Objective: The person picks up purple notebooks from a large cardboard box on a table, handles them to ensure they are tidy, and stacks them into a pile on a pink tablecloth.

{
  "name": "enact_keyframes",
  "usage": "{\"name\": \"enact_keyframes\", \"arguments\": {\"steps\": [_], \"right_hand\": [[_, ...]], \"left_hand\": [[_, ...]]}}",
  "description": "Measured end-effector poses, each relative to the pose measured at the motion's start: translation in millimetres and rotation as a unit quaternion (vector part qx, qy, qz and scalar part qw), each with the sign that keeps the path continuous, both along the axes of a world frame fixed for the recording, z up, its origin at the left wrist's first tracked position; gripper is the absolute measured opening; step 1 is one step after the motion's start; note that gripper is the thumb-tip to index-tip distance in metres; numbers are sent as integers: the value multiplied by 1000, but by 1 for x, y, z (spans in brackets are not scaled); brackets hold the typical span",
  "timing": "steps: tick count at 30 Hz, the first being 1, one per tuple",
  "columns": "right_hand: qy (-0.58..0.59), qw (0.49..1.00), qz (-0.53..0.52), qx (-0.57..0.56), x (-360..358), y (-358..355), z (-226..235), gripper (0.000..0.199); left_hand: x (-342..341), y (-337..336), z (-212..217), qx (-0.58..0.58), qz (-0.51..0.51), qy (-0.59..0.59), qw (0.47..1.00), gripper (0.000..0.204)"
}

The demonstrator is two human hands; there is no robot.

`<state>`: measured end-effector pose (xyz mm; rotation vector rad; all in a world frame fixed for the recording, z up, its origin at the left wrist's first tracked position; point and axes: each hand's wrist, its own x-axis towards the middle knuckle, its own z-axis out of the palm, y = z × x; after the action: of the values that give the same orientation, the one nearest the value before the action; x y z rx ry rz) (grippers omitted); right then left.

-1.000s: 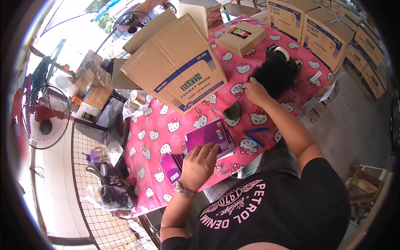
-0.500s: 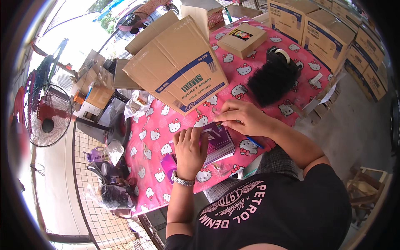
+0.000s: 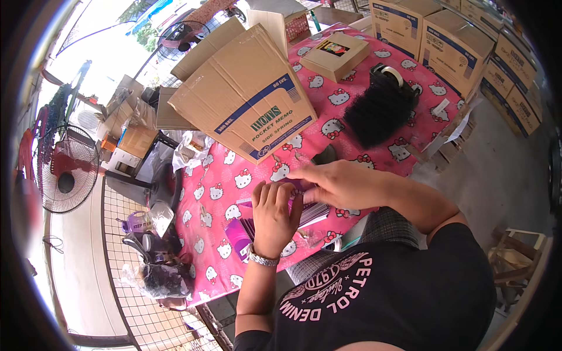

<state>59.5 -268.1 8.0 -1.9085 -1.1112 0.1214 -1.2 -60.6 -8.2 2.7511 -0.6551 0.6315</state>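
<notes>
The purple booklet stack [image 3: 316, 214] lies on the near side of the large carton [image 3: 252, 99], beneath both hands, neither clearly nearer; the left hand [image 3: 272, 217] curls over it, the right hand [image 3: 342, 184] bends across its carton-facing end; whether fingers pinch anything, I cannot tell; its long axis is hidden.

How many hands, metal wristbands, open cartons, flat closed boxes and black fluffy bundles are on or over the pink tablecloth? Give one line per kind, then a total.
Hands: 2, left hand and right hand
Metal wristband: 1
Open carton: 1
Flat closed box: 1
Black fluffy bundle: 1
Total: 6
Purple booklets overlap too much to count.
</notes>
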Motion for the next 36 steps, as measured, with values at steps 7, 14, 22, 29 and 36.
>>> {"name": "enact_keyframes", "arguments": {"steps": [7,14,22,29,36], "right_hand": [[234,942,-149,190,95,33,-100,36],[-145,932,-290,-161,117,45,-225,43],[241,939,241,-56,99,13,-8,43],[290,929,222,-61,94,14,5,50],[65,968,225,-90,109,35,-6,48]], "left_hand": [[1,12,-13,-75,-9,18,997,23],[-11,13,-16,-30,139,-20,990,23],[4,19,-18,-80,107,-20,991,34],[5,17,-10,-99,89,-11,991,32],[-1,44,-17,-239,101,53,964,29]]}}
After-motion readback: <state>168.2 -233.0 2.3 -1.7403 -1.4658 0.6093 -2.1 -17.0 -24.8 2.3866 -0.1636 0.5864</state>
